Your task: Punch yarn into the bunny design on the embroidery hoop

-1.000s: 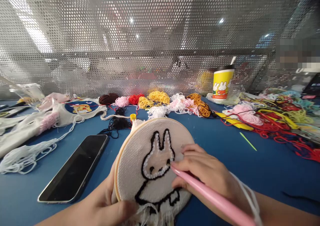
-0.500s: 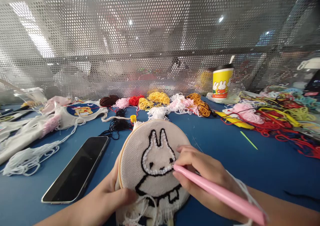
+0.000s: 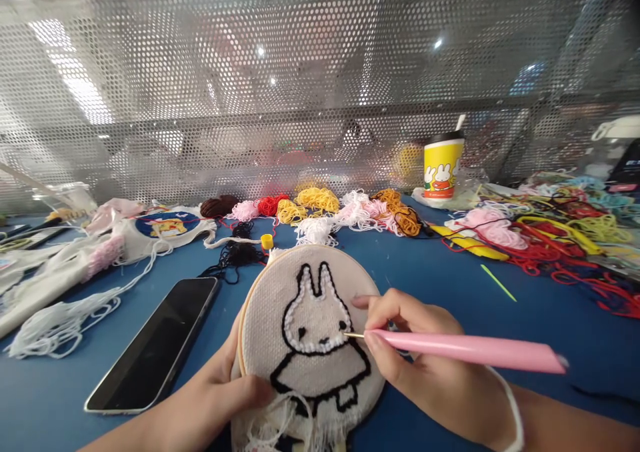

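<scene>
A round embroidery hoop [image 3: 265, 325] stands tilted toward me, its cream cloth showing a rabbit [image 3: 320, 319] outlined in black yarn, with white loops inside the head's outline. My left hand [image 3: 237, 382] grips the hoop at its lower left, thumb on the front, other fingers hidden behind. Between thumb and fingers my right hand [image 3: 420, 352] holds a pink punch needle pen [image 3: 470, 349]. Its thin metal tip touches or nearly touches the cloth at the right side of the rabbit's face, below the eye. White yarn crosses my right wrist.
A black phone [image 3: 155, 345] lies left of the hoop. Yarn bundles [image 3: 317, 200] line the back by a perforated metal screen [image 3: 300, 72]. A yellow cup [image 3: 443, 165] stands back right, beside tangled yarn [image 3: 565, 239]. Another hoop with blue cloth [image 3: 167, 224] lies back left.
My right hand has moved slightly right, away from the cloth. The pen has swung closer to level, and its metal tip now shows. The hoop stays nearly in place.
</scene>
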Available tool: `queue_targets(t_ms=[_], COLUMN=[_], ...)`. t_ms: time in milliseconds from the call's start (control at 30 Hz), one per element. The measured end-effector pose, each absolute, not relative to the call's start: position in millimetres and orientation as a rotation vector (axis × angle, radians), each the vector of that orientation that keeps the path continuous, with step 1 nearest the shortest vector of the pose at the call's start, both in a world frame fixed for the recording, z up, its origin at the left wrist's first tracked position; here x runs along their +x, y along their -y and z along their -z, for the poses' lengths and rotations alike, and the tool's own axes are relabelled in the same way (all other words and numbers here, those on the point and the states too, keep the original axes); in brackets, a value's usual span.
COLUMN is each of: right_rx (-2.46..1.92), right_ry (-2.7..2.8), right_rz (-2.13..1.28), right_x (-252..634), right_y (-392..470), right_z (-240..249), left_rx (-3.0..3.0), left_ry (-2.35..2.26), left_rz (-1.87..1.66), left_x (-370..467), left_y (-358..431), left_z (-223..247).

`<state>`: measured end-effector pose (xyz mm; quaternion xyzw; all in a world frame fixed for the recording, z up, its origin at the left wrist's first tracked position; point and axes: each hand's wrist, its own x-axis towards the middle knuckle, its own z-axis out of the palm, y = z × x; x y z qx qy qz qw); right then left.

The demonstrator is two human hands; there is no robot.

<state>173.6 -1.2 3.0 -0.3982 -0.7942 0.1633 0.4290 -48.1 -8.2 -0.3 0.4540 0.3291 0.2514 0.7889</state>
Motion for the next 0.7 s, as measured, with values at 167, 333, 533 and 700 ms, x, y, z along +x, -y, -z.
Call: queue_targets(t_ms=[167, 333, 533, 700], right_rx=[-0.903, -0.862, -0.871, -0.867], right_ry=[1.905, 1.878, 1.873, 1.847], right_rz=[-0.512, -0.587, -0.614, -0.618], right_x=[174.4, 176.6, 177.7, 178.2], right_y=[-1.4, -1.9, -2.0, -1.7], right_z=[-0.4, 1.2, 2.6, 3.0], left_rx=[0.975, 0.993, 1.0, 1.015], left_ry=[-0.705, -0.703, -0.67, -0.682], left_rz=[-0.555, -0.53, -0.551, -0.556], left_x=[-51.0, -51.5, -48.0, -49.4], left_y=[8.7, 8.5, 8.3, 8.7], left_z=[4.7, 4.8, 0.5, 2.9])
